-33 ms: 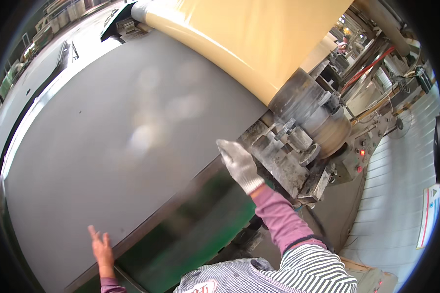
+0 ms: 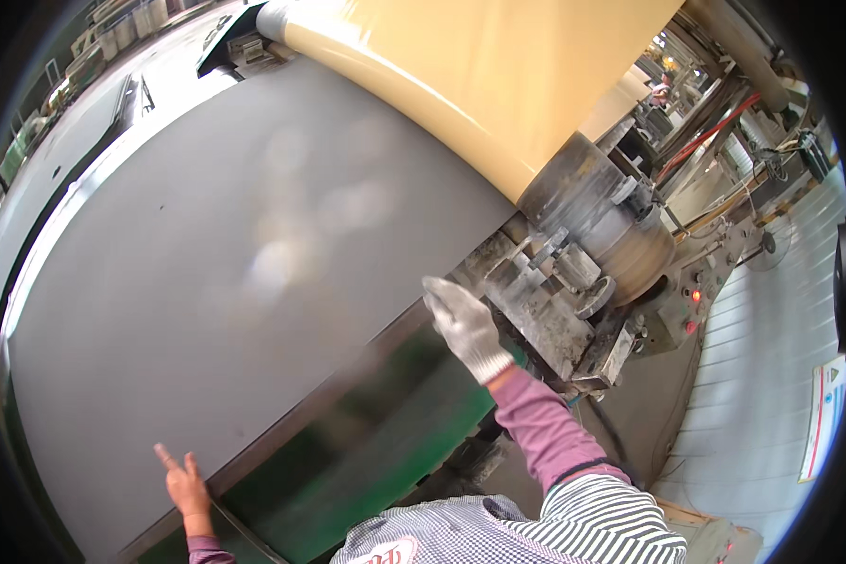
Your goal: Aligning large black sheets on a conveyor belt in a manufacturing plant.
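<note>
A wide dark-grey sheet (image 2: 193,310) spreads flat in front of me and passes beneath a large yellow sheet (image 2: 479,70) that curves over a roller. My bare left hand (image 2: 188,487) is at the sheet's near edge, at the lower left. Two of its fingers are stretched out and apart, with nothing in them. At the near right edge of the grey sheet is my right hand (image 2: 465,324), in a whitish knit glove. Its fingers reach forward together and hold nothing that I can see; whether they touch the sheet, I cannot tell.
Right of my gloved hand stands a worn metal roller end (image 2: 597,211) with a dusty bracket (image 2: 573,273). A control panel (image 2: 691,305) with red lights lies beyond. A green machine side (image 2: 367,451) runs below the sheet's edge. Another person (image 2: 661,91) is far off at upper right.
My left hand has shifted a little left and toward me. The gloved right hand has moved slightly right and nearer. A small dark speck on the grey sheet has shifted slightly right and up.
</note>
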The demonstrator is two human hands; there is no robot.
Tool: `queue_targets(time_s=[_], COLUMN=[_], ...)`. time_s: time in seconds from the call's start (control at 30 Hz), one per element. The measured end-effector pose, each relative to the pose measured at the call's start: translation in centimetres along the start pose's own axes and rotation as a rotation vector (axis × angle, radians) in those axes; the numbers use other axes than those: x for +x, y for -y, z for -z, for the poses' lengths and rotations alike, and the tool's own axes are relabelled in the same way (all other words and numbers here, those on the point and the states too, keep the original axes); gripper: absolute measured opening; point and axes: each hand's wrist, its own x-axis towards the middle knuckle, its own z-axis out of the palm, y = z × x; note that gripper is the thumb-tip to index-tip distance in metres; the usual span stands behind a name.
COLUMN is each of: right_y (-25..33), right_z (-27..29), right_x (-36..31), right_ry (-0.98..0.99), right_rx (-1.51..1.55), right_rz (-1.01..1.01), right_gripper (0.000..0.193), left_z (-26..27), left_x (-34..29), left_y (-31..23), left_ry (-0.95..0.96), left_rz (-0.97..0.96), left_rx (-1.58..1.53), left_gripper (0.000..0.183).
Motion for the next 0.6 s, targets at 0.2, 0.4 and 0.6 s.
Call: queue_targets(time_s=[0.2, 0.4, 0.6], right_y=[1.8, -1.8, 5.6], right_z=[4.0, 5.0, -0.5], right_x=[-9.8, -18.5, -17.5], right_ry=[0.302, 0.374, 0.424], right_rx=[-0.007, -0.028, 0.198], right_rz=[-0.547, -0.623, -0.702], right_gripper=[0.015, 0.020, 0.013], left_z=[-3.9, -1.8, -5.6], left_x=[0.0, -5.9, -6.2], left_y=[9.8, -2.8, -8.6], left_ry=[-0.280, -0.185, -0.324], left_rz=[-0.298, -0.450, -0.611], left_rx=[-0.096, 0.159, -0.213], left_gripper=[0.081, 0.067, 0.069])
